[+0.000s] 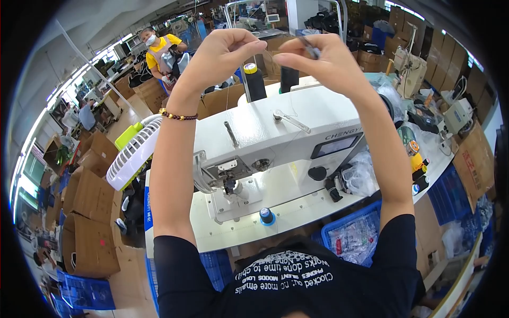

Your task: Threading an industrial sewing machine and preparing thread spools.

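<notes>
Both my hands are raised above the white sewing machine (244, 124), close to each other. My left hand (225, 55) is closed in a pinch, and a thin thread (269, 52) seems to run from its fingertips toward the other hand. In my right hand (326, 63) is a small dark grey tool (310, 49), blurred, perhaps thread snips; thumb and fingers curl around it. Below the hands stand a black thread cone with a yellow top (255, 85) and another black thread cone (288, 79). A blue-topped thread spool (266, 216) stands on the machine table.
A white and green fan (135, 153) sits left of the machine head. Plastic bags (362, 175) and spools crowd the table's right side. A blue crate (350, 233) is below the front edge. Cardboard boxes (90, 238) line the left; a person (161, 53) works at the far left.
</notes>
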Demonstrator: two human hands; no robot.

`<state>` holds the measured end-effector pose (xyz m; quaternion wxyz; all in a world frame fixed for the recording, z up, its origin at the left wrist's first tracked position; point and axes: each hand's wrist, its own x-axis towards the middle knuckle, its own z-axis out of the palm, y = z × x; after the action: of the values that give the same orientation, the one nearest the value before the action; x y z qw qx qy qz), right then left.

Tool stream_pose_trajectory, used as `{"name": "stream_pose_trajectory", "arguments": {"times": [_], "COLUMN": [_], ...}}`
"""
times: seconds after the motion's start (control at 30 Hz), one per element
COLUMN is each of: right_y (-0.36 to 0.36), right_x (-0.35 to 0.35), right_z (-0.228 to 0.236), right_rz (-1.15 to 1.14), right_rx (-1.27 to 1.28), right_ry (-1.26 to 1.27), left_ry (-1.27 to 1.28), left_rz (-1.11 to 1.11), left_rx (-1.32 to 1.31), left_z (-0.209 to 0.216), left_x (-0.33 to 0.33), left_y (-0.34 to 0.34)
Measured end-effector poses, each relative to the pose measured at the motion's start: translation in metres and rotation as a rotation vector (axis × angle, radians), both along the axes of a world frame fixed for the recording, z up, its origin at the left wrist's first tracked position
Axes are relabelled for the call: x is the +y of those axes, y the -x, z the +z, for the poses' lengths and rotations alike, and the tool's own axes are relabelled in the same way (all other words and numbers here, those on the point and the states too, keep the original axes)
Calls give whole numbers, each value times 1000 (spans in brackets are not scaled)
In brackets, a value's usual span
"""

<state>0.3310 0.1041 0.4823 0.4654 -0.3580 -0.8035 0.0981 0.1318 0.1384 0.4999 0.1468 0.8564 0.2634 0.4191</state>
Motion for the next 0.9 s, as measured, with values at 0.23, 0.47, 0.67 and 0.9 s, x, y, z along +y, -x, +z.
{"name": "stream_pose_trajectory", "arguments": {"times": [0.23, 0.47, 0.67, 0.9], "right_y": [17, 19, 0, 26], "right_x": [38, 65, 96, 50], "right_z": [18, 56, 21, 21], "right_rz": [64, 95, -120, -42], "right_rx": [214, 697, 582, 260], "right_ry": [-110, -195, -134, -207], "left_ry": [-5, 297, 623, 66], "left_rz": [97, -221, -543, 36], "left_rx": [-81, -457, -803, -221], "left_z": [20, 25, 32, 31], "left_x": [15, 55, 62, 60], "left_y": [-10, -18, -24, -24]}}
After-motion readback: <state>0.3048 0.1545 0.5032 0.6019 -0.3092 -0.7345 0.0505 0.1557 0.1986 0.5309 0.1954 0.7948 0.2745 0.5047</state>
